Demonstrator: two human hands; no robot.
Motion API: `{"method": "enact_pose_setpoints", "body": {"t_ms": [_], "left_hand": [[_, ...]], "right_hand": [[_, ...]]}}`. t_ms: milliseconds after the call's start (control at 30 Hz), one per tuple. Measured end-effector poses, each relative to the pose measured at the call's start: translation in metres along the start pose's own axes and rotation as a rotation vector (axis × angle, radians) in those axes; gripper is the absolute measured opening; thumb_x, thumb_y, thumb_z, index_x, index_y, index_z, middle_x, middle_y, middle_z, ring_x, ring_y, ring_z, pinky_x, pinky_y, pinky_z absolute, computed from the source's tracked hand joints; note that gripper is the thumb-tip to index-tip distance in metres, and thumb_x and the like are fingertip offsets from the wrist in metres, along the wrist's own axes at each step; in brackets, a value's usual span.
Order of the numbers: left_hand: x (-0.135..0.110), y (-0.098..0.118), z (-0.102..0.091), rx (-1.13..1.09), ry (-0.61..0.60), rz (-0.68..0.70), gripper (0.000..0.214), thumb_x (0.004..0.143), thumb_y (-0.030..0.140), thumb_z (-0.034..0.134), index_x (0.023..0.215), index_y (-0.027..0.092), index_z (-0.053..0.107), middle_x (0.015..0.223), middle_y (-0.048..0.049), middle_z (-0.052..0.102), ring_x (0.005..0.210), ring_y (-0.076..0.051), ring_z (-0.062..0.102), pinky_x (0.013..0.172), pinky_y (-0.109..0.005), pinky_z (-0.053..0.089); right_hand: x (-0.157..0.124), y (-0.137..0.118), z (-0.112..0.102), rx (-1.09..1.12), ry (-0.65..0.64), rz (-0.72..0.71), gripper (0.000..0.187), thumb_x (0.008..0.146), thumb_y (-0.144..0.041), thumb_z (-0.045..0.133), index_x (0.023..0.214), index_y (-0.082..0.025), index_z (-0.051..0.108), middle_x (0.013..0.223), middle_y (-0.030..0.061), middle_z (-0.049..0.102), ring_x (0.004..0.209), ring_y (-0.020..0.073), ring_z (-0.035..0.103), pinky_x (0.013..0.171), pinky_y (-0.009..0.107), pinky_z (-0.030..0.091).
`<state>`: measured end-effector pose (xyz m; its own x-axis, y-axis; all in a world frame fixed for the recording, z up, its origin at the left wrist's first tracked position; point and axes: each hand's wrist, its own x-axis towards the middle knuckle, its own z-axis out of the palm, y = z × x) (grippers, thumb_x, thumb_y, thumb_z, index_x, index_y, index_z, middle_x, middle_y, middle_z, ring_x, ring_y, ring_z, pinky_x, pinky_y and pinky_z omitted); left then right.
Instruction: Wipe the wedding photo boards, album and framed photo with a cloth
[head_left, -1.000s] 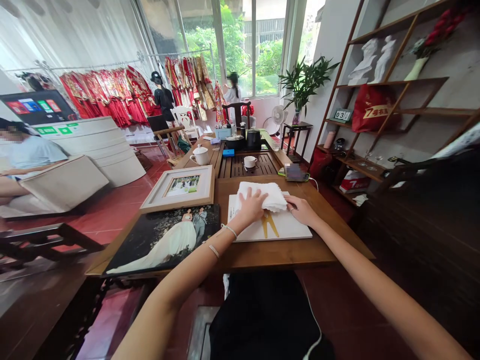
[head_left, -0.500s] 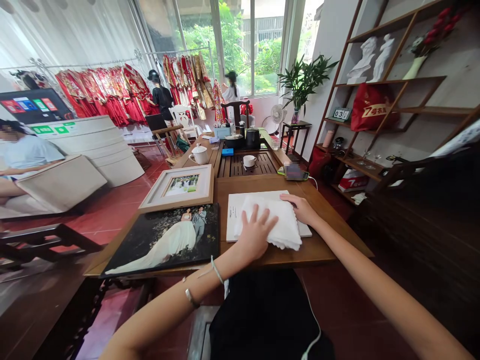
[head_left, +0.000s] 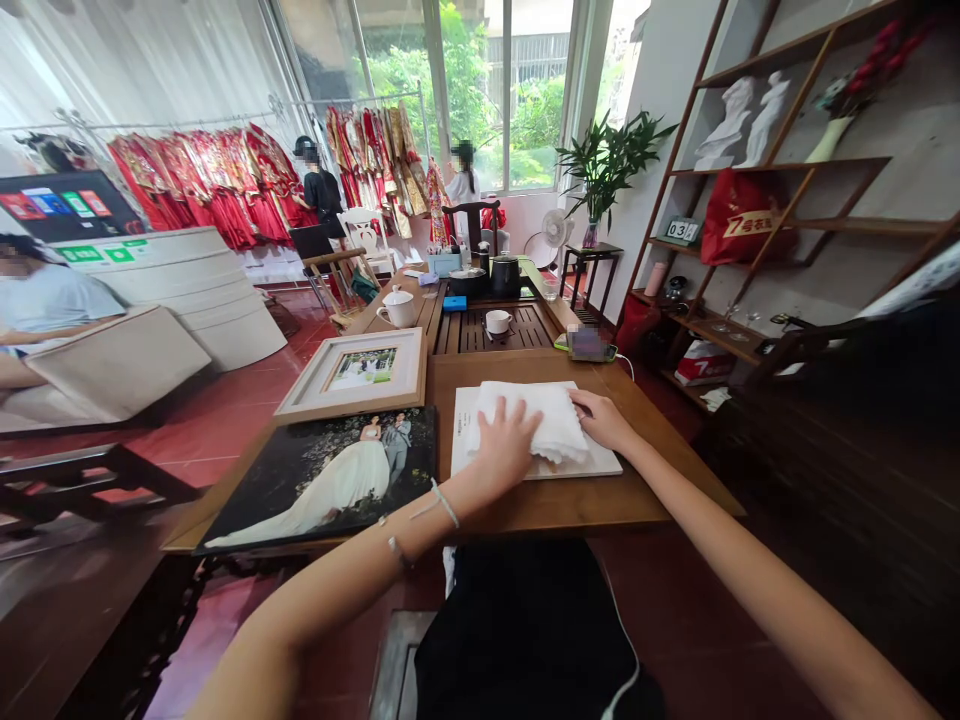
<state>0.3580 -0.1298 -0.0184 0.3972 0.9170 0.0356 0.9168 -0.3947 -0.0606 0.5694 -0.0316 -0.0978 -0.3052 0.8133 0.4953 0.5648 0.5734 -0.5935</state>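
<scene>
My left hand (head_left: pixel 508 440) lies with fingers spread on a folded white cloth (head_left: pixel 559 415). Beneath the cloth is a thin white board (head_left: pixel 463 440) with small dark print near its left side. My right hand (head_left: pixel 604 422) is closed at the board's right edge, its fingertips by the cloth's side; part of its grip is hidden. To the left of the board lies a dark wedding photo panel (head_left: pixel 300 470) showing a couple. Behind that panel rests a light wooden picture frame (head_left: pixel 307 388) with a smaller photo inside.
The wooden table (head_left: pixel 517 515) carries a lidded white mug (head_left: pixel 397 306), a white cup (head_left: pixel 498 321) on a slatted tea tray (head_left: pixel 457 335), and a phone (head_left: pixel 589 345) with a cable. Shelving (head_left: pixel 787 165) stands right. Other people are by the clothes racks and at the far left.
My left hand and the cloth have slid away from me, up the board. My right hand has shifted slightly right and stays at the board's edge.
</scene>
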Motion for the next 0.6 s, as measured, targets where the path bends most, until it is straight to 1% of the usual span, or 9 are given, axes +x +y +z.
{"method": "enact_pose_setpoints", "body": {"t_ms": [100,200,267,333,400,467,600], "left_hand": [[0.027,0.005,0.002,0.018,0.007,-0.105,0.054,0.087,0.018,0.049,0.141,0.024,0.041,0.152,-0.0112,0.036,0.14,-0.04,0.026,0.103,-0.066,0.035],[0.05,0.012,0.005,0.027,0.008,-0.176,0.053,0.087,0.017,0.049,0.139,0.021,0.044,0.151,-0.0155,0.037,0.139,-0.043,0.026,0.101,-0.069,0.033],[0.061,0.016,0.007,0.031,0.011,-0.21,0.052,0.088,0.015,0.046,0.139,0.02,0.044,0.15,-0.0177,0.037,0.139,-0.045,0.026,0.1,-0.071,0.032],[0.068,0.017,0.009,0.034,0.014,-0.225,0.052,0.088,0.013,0.044,0.139,0.019,0.044,0.15,-0.0184,0.036,0.139,-0.045,0.025,0.1,-0.072,0.03],[0.071,0.016,0.01,0.036,0.016,-0.221,0.051,0.088,0.013,0.044,0.138,0.019,0.045,0.15,-0.0182,0.037,0.14,-0.045,0.025,0.101,-0.072,0.028],[0.068,0.015,0.01,0.035,0.019,-0.198,0.049,0.088,0.014,0.045,0.136,0.018,0.047,0.149,-0.0177,0.037,0.14,-0.044,0.024,0.103,-0.071,0.027],[0.051,0.014,0.01,0.033,0.033,-0.112,0.045,0.089,0.017,0.046,0.133,0.019,0.05,0.149,-0.0158,0.038,0.141,-0.044,0.023,0.105,-0.069,0.028]], "right_hand": [[0.001,-0.003,0.0,0.008,-0.012,-0.021,0.034,0.077,-0.013,0.05,0.1,-0.022,0.073,0.118,0.0064,0.07,0.114,0.0247,0.063,0.098,0.039,0.048],[0.001,-0.004,-0.001,0.01,-0.024,-0.03,0.039,0.07,-0.007,0.051,0.099,-0.022,0.072,0.115,0.0054,0.071,0.111,0.0244,0.063,0.095,0.036,0.048],[0.001,-0.004,-0.001,0.004,-0.022,-0.021,0.043,0.066,-0.003,0.048,0.098,-0.02,0.072,0.114,0.0064,0.072,0.108,0.0245,0.064,0.094,0.035,0.048],[0.001,-0.004,-0.001,-0.001,-0.02,-0.01,0.045,0.065,-0.002,0.046,0.098,-0.018,0.071,0.113,0.008,0.072,0.104,0.0248,0.065,0.091,0.035,0.049],[0.001,-0.005,-0.001,0.002,-0.021,-0.005,0.045,0.065,-0.002,0.045,0.098,-0.017,0.071,0.113,0.009,0.072,0.103,0.025,0.065,0.09,0.034,0.049],[0.001,-0.007,-0.001,0.011,-0.026,-0.008,0.043,0.066,-0.002,0.046,0.097,-0.017,0.071,0.114,0.0092,0.071,0.103,0.0252,0.065,0.089,0.034,0.049],[0.001,-0.011,-0.002,0.042,-0.047,-0.032,0.031,0.071,-0.01,0.053,0.093,-0.018,0.073,0.113,0.0094,0.072,0.103,0.0259,0.066,0.086,0.032,0.05]]}}
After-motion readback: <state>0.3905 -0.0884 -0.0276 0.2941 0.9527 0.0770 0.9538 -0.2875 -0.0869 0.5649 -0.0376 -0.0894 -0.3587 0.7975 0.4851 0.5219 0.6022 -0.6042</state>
